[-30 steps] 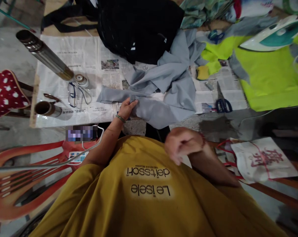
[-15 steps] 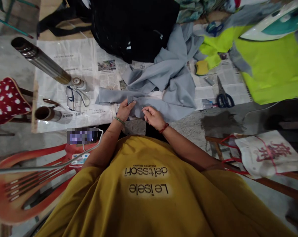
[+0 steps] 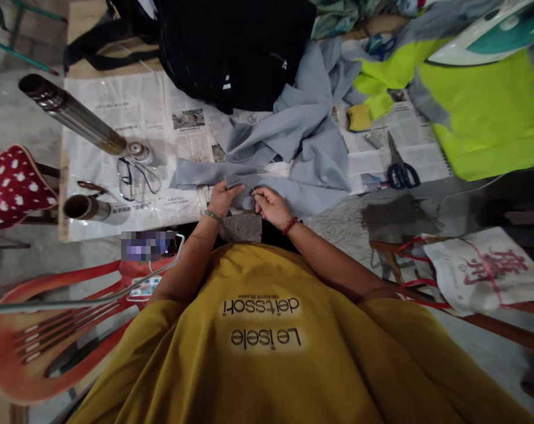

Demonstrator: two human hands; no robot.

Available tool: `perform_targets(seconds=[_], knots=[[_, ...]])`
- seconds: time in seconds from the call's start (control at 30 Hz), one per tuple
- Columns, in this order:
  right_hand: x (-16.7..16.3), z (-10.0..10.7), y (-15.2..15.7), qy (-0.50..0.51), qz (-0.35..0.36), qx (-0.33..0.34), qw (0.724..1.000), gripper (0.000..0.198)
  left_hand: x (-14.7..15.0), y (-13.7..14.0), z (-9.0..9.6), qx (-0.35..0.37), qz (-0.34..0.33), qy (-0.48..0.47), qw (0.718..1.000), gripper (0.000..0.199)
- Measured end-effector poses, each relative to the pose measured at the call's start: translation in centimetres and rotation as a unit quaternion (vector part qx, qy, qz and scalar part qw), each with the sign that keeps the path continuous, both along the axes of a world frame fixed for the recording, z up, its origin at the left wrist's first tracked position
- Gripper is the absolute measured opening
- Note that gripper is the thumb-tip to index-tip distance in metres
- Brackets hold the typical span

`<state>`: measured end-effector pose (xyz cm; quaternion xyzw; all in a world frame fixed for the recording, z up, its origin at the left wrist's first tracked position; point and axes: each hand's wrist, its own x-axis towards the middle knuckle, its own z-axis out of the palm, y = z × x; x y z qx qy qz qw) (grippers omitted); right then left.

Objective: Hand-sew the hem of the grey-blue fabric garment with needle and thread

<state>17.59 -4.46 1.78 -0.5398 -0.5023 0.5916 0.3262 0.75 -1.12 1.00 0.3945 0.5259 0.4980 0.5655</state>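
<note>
Grey cloth (image 3: 306, 153) lies in loose folds on the newspaper-covered table, one narrow strip stretching left. My left hand (image 3: 221, 200), with a green bracelet, pinches the near edge of this cloth between thumb and fingers. Just to its right is my right hand (image 3: 271, 207), wearing a red bead bracelet. Its thumb and forefinger are closed on a thin, light needle (image 3: 253, 190), whose tip points up by the cloth edge. Any thread is too fine to make out.
A black bag (image 3: 236, 53) sits behind the cloth. Scissors (image 3: 402, 171), a yellow sponge (image 3: 359, 118) and an iron (image 3: 483, 41) on lime fabric are right. A steel flask (image 3: 81, 118), glasses (image 3: 126, 178) and a cup (image 3: 85, 207) stand left. An orange chair (image 3: 6, 353) is beside me.
My right hand has shifted slightly up and left, and the needle shows more clearly. The left hand keeps its pinch on the cloth. The view has tilted a little.
</note>
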Motion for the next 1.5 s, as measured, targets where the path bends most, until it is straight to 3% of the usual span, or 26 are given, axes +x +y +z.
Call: perform_targets(seconds=[0.1,0.27,0.5,0.63,0.73,0.83,0.93,1.17,1.33,1.5], knots=[[0.4,0.0,-0.1,0.011,0.0,-0.011,1.0,0.022,-0.2,0.0,0.0,0.022,0.01,0.015,1.0,0.043],[0.8,-0.3,-0.1,0.024,-0.009,-0.013,1.0,0.024,-1.1,-0.7,-0.1,0.077,0.008,-0.015,0.997,0.077],[0.8,0.5,-1.0,0.03,-0.001,0.001,1.0,0.027,-2.4,-1.6,0.7,0.076,0.02,0.146,0.986,0.037],[3.0,1.3,-0.1,-0.009,-0.052,0.093,0.994,0.033,-2.6,-1.8,1.4,0.08,0.012,0.188,0.979,0.026],[5.5,1.4,1.6,-0.109,-0.094,0.203,0.969,0.034,-2.7,-1.9,1.9,0.078,0.009,0.212,0.974,0.016],[7.1,1.4,3.3,-0.207,-0.057,0.303,0.928,0.03,-2.7,-2.1,2.3,0.087,0.005,0.221,0.971,0.007],[7.0,1.3,4.5,-0.27,0.015,0.349,0.897,0.031,-2.8,-2.3,2.6,0.094,0.002,0.228,0.969,0.007],[4.4,0.2,5.5,-0.323,0.114,0.346,0.874,0.033,-3.4,-2.7,2.6,0.069,-0.025,0.282,0.956,0.032],[3.8,0.1,4.9,-0.297,0.136,0.303,0.895,0.013,-3.6,-2.8,1.8,0.097,-0.034,0.305,0.947,0.025],[4.1,0.5,4.1,-0.246,0.108,0.264,0.926,0.009,-3.8,-3.0,0.9,0.146,-0.024,0.368,0.918,0.023]])
